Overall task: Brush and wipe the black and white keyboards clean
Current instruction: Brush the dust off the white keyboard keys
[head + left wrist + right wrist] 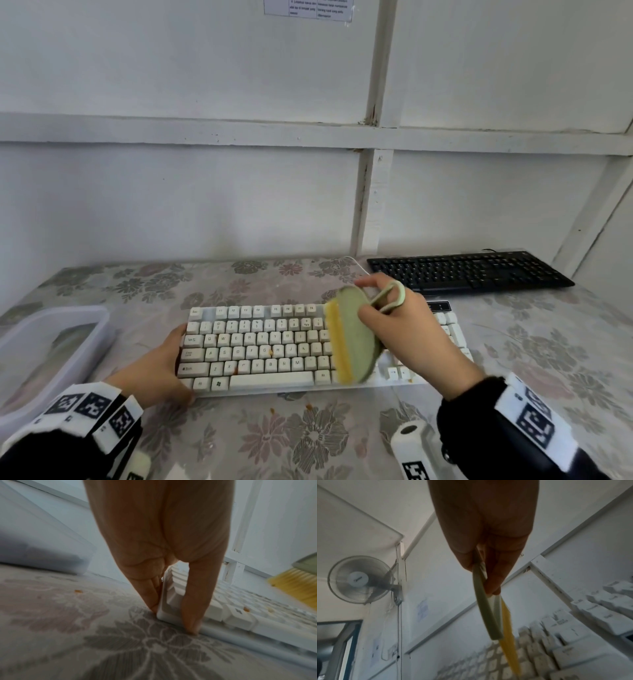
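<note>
The white keyboard [267, 346] lies mid-table with orange crumbs [270, 352] on its keys. My left hand [181, 363] presses straight fingers along its left side, thumb against the front corner, as the left wrist view shows: left hand [173, 619], white keyboard [240, 615]. My right hand [363, 298] grips a green brush [356, 339] by its loop handle. Its yellow bristles [339, 349] face left over the keys' right-middle part. In the right wrist view the brush [486, 615] hangs from the right hand [484, 582]. The black keyboard [469, 272] lies at the back right.
A clear plastic container [102, 329] stands at the table's left edge. Crumbs [309, 407] lie on the floral tablecloth [308, 445] in front of the white keyboard. A white panelled wall [205, 192] closes the back, and a wall fan [359, 578] hangs higher up.
</note>
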